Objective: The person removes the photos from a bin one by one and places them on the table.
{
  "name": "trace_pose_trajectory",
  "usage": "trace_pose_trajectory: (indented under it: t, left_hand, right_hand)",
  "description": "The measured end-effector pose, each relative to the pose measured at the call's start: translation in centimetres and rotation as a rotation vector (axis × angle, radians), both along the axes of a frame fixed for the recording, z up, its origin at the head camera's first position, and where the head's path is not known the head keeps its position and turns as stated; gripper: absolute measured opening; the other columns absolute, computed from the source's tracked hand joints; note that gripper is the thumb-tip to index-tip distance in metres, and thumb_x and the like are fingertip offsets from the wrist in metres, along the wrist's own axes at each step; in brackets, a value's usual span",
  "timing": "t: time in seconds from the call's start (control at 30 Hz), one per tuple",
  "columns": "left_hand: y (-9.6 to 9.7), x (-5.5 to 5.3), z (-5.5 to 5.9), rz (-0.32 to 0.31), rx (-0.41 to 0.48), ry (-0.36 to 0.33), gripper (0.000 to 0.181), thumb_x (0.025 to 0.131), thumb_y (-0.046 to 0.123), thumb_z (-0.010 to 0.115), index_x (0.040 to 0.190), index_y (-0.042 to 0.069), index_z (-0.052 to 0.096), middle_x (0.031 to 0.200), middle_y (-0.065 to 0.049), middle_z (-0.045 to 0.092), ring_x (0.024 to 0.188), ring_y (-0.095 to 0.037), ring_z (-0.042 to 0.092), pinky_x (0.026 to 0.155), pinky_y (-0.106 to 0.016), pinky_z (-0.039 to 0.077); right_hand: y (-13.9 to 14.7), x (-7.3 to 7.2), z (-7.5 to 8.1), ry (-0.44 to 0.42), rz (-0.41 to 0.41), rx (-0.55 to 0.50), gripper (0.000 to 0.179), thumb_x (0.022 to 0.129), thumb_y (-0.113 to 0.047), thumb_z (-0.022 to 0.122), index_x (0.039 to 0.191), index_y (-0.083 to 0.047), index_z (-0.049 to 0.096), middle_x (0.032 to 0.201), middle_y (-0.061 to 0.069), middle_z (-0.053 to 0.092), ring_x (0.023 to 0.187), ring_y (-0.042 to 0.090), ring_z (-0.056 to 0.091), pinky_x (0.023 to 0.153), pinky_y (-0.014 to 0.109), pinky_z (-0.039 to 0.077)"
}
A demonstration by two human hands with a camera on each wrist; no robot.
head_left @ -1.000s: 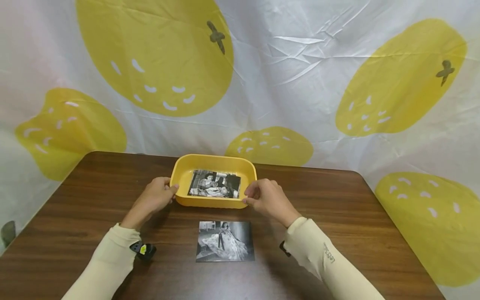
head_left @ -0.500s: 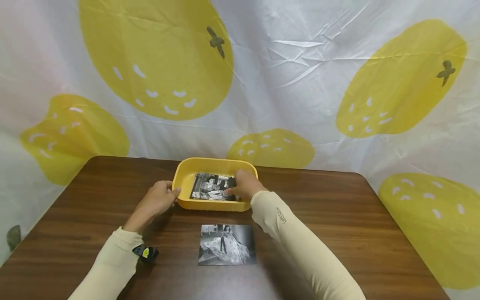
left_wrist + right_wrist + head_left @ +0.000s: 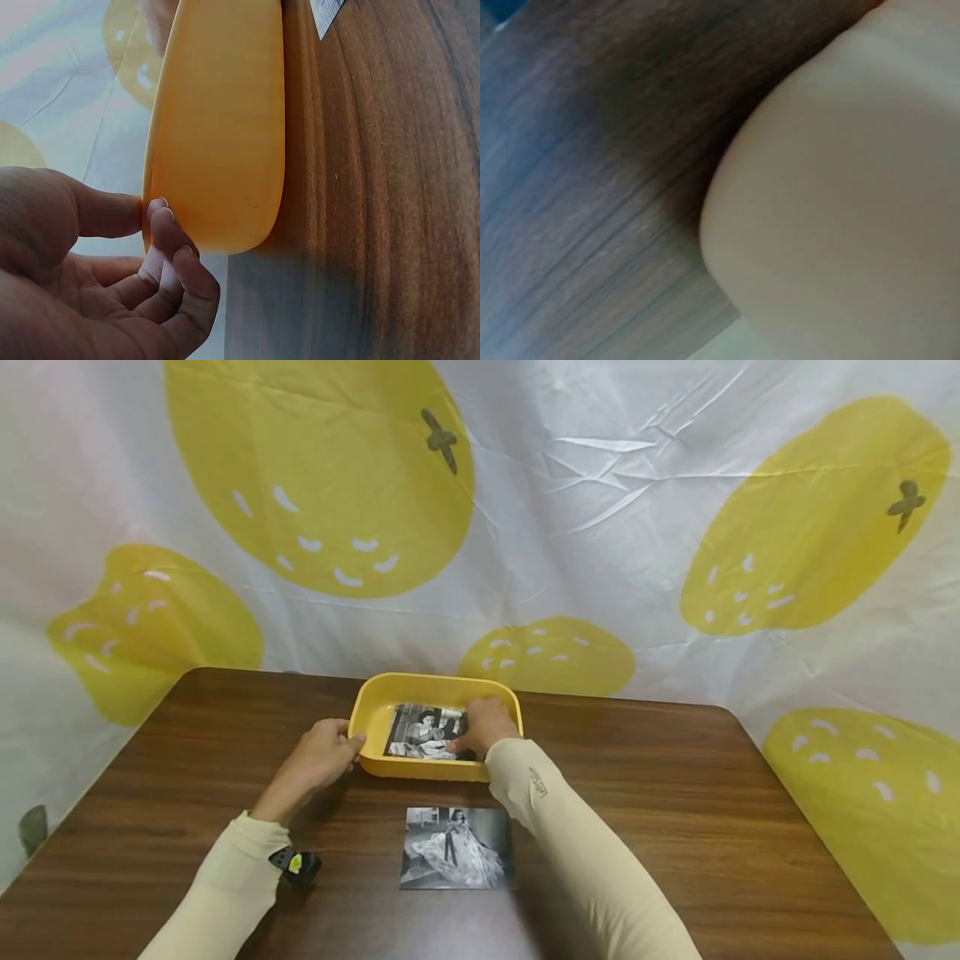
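A yellow plastic tray stands near the table's back edge. My left hand pinches its left rim between thumb and fingers, seen closer on the tray wall in the left wrist view. Inside lies a black-and-white photo. My right hand reaches into the tray over the photo's right part, its thumb lying across the picture; its other fingers are mostly hidden, so I cannot tell whether they grip it. A second black-and-white photo, of a figure in a wide gown, lies flat on the table in front of the tray.
The brown wood-grain table extends to both sides. Behind it hangs a white cloth with yellow fruit prints. A pale sleeve fills much of the right wrist view. A black wrist device sits on the left forearm.
My right hand has left the tray's front right rim and moved inside, onto the photo. My left hand stays on the left rim. The photo on the table has not moved.
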State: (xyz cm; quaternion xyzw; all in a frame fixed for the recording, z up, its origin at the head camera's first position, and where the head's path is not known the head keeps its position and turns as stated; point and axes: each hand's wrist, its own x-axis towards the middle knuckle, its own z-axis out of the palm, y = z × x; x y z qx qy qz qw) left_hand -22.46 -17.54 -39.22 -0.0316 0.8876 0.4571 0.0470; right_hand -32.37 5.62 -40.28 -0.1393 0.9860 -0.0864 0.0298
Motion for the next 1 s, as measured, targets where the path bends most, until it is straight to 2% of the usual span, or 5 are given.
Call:
trace_pose_trajectory:
  t: [0.17, 0.27, 0.63, 0.83, 1.0]
  left_hand:
    - [0.0, 0.0, 0.1, 0.012, -0.001, -0.007, 0.033, 0.099, 0.019, 0.046, 0.12, -0.007, 0.051, 0.079, -0.012, 0.059, 0.062, -0.016, 0.051, 0.054, -0.028, 0.04]
    - [0.0, 0.0, 0.1, 0.012, -0.002, -0.016, 0.033, 0.1, 0.019, 0.046, 0.121, -0.007, 0.051, 0.08, -0.014, 0.059, 0.063, -0.017, 0.051, 0.053, -0.028, 0.039]
    - [0.1, 0.0, 0.0, 0.01, 0.01, -0.008, 0.036, 0.1, 0.019, 0.046, 0.124, -0.007, 0.049, 0.08, -0.011, 0.058, 0.066, -0.02, 0.053, 0.054, -0.028, 0.04]
    - [0.1, 0.0, 0.0, 0.007, 0.012, 0.003, 0.036, 0.099, 0.018, 0.047, 0.124, -0.008, 0.049, 0.077, -0.011, 0.058, 0.062, -0.016, 0.052, 0.054, -0.028, 0.04]
    - [0.2, -0.1, 0.0, 0.013, 0.006, -0.004, 0.037, 0.099, 0.018, 0.047, 0.125, -0.008, 0.049, 0.078, -0.012, 0.059, 0.063, -0.017, 0.052, 0.054, -0.028, 0.04]
  right_hand:
    - [0.0, 0.1, 0.0, 0.061, -0.051, -0.052, 0.078, 0.057, -0.04, 0.089, 0.111, 0.007, 0.057, 0.107, 0.027, 0.057, 0.095, 0.036, 0.058, 0.083, 0.042, 0.049]
    - [0.0, 0.3, 0.2, 0.08, -0.066, -0.088, 0.078, 0.061, -0.031, 0.09, 0.115, 0.009, 0.051, 0.109, 0.029, 0.056, 0.096, 0.039, 0.059, 0.084, 0.043, 0.049]
    - [1.3, 0.6, 1.9, 0.113, -0.05, -0.279, 0.031, 0.078, -0.007, 0.071, 0.105, -0.005, 0.057, 0.1, 0.014, 0.066, 0.096, 0.035, 0.06, 0.087, 0.048, 0.045]
    - [2.7, 0.9, 3.3, 0.06, -0.077, -0.421, 0.031, 0.078, 0.001, 0.065, 0.105, -0.012, 0.06, 0.086, 0.003, 0.068, 0.085, 0.027, 0.062, 0.073, 0.04, 0.046]
    - [4.6, 1.2, 4.3, 0.014, -0.073, -0.577, 0.033, 0.078, 0.008, 0.057, 0.105, -0.009, 0.059, 0.083, 0.005, 0.069, 0.078, 0.02, 0.065, 0.057, 0.028, 0.042]
